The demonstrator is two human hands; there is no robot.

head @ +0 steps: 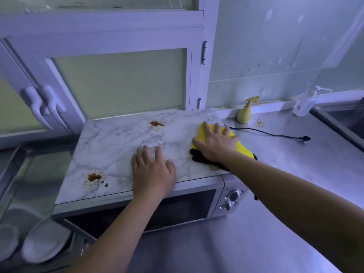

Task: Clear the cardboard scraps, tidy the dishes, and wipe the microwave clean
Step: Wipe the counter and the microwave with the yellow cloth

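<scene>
Pressing cloth [243, 147] flat on right end of microwave [118, 146] top with right hand [214, 144], fingers spread. Bracing near edge with left hand [153, 171], also flat, spread. Likely soft, limp, light; best kept under the palm. Leaves 2 stains [94, 177] to wipe.

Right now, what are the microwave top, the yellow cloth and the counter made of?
Microwave top: looks like marble, grey veins on glossy white, though possibly a printed sheet. Yellow cloth: soft fuzzy fabric, probably microfibre. Counter: brushed metal, likely stainless steel, with a dull sheen.
</scene>
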